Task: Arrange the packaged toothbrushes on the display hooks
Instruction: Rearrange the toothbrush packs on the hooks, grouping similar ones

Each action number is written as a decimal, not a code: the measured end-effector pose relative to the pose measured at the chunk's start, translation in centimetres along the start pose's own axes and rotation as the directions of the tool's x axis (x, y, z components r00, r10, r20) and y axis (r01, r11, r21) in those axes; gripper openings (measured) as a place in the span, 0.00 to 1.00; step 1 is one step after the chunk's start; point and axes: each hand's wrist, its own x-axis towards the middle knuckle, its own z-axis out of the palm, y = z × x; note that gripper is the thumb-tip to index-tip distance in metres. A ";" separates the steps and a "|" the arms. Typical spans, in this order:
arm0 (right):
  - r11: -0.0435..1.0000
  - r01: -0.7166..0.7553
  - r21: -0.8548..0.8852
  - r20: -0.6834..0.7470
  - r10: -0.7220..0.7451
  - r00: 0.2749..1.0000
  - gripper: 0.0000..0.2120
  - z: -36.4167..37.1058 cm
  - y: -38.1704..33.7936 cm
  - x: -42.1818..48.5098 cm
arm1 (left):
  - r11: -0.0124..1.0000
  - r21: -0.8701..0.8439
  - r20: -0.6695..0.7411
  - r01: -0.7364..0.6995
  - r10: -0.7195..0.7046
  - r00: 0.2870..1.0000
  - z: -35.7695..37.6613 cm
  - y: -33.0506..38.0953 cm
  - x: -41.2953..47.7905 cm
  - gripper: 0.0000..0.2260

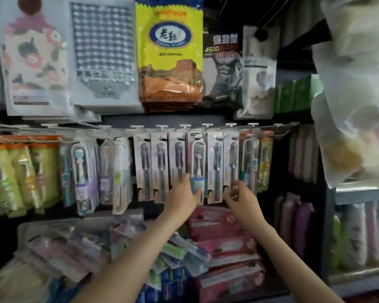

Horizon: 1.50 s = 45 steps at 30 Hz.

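Across the display, a hook rail (pixel 184 127) crowded with a row of packaged toothbrushes (pixel 160 165), cards overlapping edge to edge. In front of that row, near the middle, one clear blister pack (pixel 198 158), top up at hook level, lower end gripped by the left hand (pixel 182 193); hang-hole on or off a hook, impossible to tell. Just to the right, the right hand (pixel 242 196), fingers curled round the bottom edge of a neighbouring pack (pixel 232 162), seemingly steadying or parting it.

Most likely to go wrong, judging from this: missing the hook tip in so tight a row and dropping the pack into the stock below; tugging from the bottom and dragging neighbouring cards off their hooks; bending the thin card top by forcing it; landing among a different kind and spoiling the grouping.

As for containers: below the rail, a heap of loose packs (pixel 74 248) beside stacked red packets (pixel 223 237), contents unreadable; each hanging blister holding a single toothbrush, head up; the held one likewise, brush pale against the card
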 end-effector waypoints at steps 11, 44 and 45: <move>0.986 -0.008 0.166 0.116 -0.012 0.993 0.16 -1.7 4.0 3.1 | 0.939 -0.202 -0.083 0.280 -0.301 0.950 3.7 4.3 5.6 0.21; 0.773 -0.032 0.634 0.308 -0.213 0.927 0.11 10.4 -13.6 -4.1 | 0.980 -0.180 0.066 0.090 -0.079 0.995 -11.1 -8.1 -5.2 0.15; 0.779 -0.036 0.627 0.306 -0.204 0.930 0.11 11.7 -15.2 -4.5 | 0.978 -0.193 0.084 0.080 -0.065 0.994 -12.4 -9.6 -5.8 0.16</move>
